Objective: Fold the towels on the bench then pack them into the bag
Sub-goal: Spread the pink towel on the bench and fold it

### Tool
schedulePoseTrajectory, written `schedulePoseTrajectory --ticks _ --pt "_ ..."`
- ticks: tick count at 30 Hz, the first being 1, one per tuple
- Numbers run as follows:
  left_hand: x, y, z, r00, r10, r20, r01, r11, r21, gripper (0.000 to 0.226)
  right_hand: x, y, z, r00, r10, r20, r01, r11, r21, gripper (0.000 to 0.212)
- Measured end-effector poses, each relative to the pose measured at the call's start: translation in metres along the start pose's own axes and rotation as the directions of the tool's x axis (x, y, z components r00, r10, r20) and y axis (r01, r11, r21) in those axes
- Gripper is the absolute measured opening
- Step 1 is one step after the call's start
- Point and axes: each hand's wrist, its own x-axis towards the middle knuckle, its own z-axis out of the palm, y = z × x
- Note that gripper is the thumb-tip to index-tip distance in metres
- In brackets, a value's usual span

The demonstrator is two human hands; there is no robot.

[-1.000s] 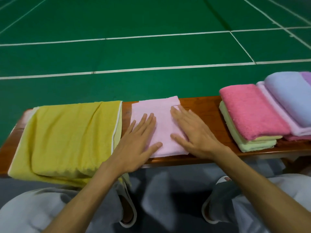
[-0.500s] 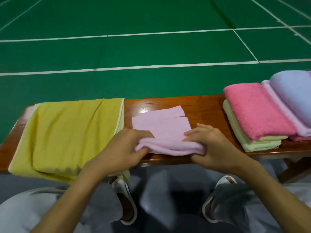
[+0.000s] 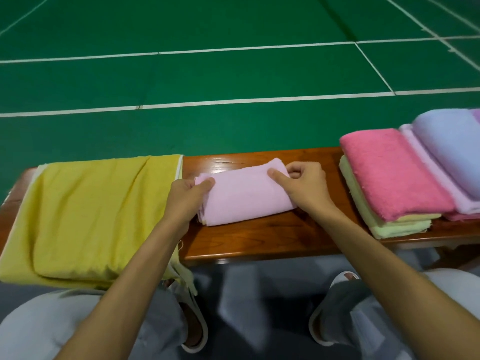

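A light pink towel (image 3: 244,194), folded into a small thick rectangle, lies on the middle of the wooden bench (image 3: 259,242). My left hand (image 3: 185,197) pinches its left end, thumb on top. At its right end my right hand (image 3: 302,185) grips the towel, thumb on top and fingers curled behind the edge. A large yellow cloth (image 3: 88,214) covers the bench's left part and hangs over the near edge; whether it is the bag I cannot tell.
Folded towels are stacked on the bench's right end: a hot pink one (image 3: 394,175) over a pale yellow-green one (image 3: 384,224), and beside them a lavender one (image 3: 452,149) over a pale pink one. Green court floor (image 3: 233,74) lies beyond. My knees and slippers are below.
Both hands lay flat on the pink towel, then took its near edge and folded it away from me. The towel is now a narrower, thicker bundle farther from the near edge.
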Motion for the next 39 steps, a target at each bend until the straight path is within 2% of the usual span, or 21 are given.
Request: schedulePoseTrajectory --ticks 3,5,7,9,11,13,14,16,19,21,23,27,31,34,36,39 --pt "0.000 0.000 -0.006 0.999 0.007 -0.035 -0.003 0.996 0.095 0.037 -0.005 0.000 0.004 0.996 -0.063 -0.058 0.050 0.979 -0.197 0.032" --pt "-0.001 -0.003 -0.013 0.988 0.130 -0.087 -0.099 0.950 0.295 0.034 -0.008 0.000 0.004 0.990 -0.109 -0.088 0.074 0.939 -0.335 0.040" --pt "-0.007 -0.006 -0.017 0.928 0.337 -0.160 -0.190 0.796 0.575 0.032 -0.009 0.000 0.002 0.979 -0.170 -0.112 0.101 0.884 -0.457 0.051" --pt "-0.014 -0.007 -0.017 0.842 0.512 -0.169 -0.238 0.634 0.736 0.050 -0.009 -0.001 -0.003 0.964 -0.252 -0.083 0.174 0.836 -0.520 0.062" --pt "-0.018 -0.005 -0.013 0.770 0.637 -0.039 -0.401 0.530 0.747 0.070 -0.011 -0.005 -0.007 0.923 -0.383 0.035 0.340 0.769 -0.541 0.069" --pt "-0.026 -0.003 -0.004 0.668 0.728 0.157 -0.581 0.378 0.721 0.070 -0.017 -0.014 -0.002 0.827 -0.522 0.207 0.538 0.630 -0.560 0.069" --pt "-0.031 -0.003 0.003 0.623 0.743 0.242 -0.639 0.307 0.705 0.068 -0.022 -0.019 0.004 0.784 -0.553 0.282 0.603 0.571 -0.557 0.068" --pt "-0.041 -0.006 0.017 0.601 0.716 0.355 -0.694 0.247 0.677 0.066 -0.035 -0.024 0.019 0.746 -0.540 0.391 0.662 0.531 -0.530 0.068" --pt "-0.043 -0.024 0.029 0.653 0.618 0.439 -0.686 0.236 0.688 0.066 -0.048 -0.011 0.034 0.750 -0.440 0.494 0.659 0.551 -0.512 0.072" --pt "-0.039 -0.036 0.031 0.683 0.562 0.466 -0.672 0.235 0.702 0.068 -0.048 0.000 0.036 0.746 -0.413 0.522 0.665 0.498 -0.556 0.073" --pt "-0.038 -0.043 0.032 0.692 0.550 0.468 -0.666 0.234 0.708 0.071 -0.048 0.004 0.037 0.738 -0.406 0.539 0.675 0.467 -0.572 0.073" --pt "-0.030 -0.048 0.027 0.720 0.544 0.430 -0.620 0.226 0.752 0.071 -0.045 0.010 0.031 0.755 -0.408 0.514 0.656 0.476 -0.586 0.071" --pt "-0.017 -0.050 0.018 0.757 0.545 0.360 -0.557 0.252 0.791 0.071 -0.036 0.026 0.008 0.849 -0.305 0.432 0.524 0.595 -0.610 0.069" --pt "-0.018 -0.048 0.021 0.770 0.534 0.350 -0.546 0.267 0.794 0.072 -0.032 0.032 0.001 0.885 -0.245 0.395 0.454 0.639 -0.620 0.062" --pt "-0.019 -0.046 0.021 0.767 0.527 0.365 -0.570 0.301 0.764 0.075 -0.033 0.031 0.001 0.890 -0.228 0.394 0.441 0.652 -0.617 0.059" --pt "-0.017 -0.044 0.012 0.787 0.515 0.339 -0.588 0.460 0.666 0.076 -0.033 0.025 -0.004 0.892 -0.222 0.395 0.424 0.714 -0.557 0.056"
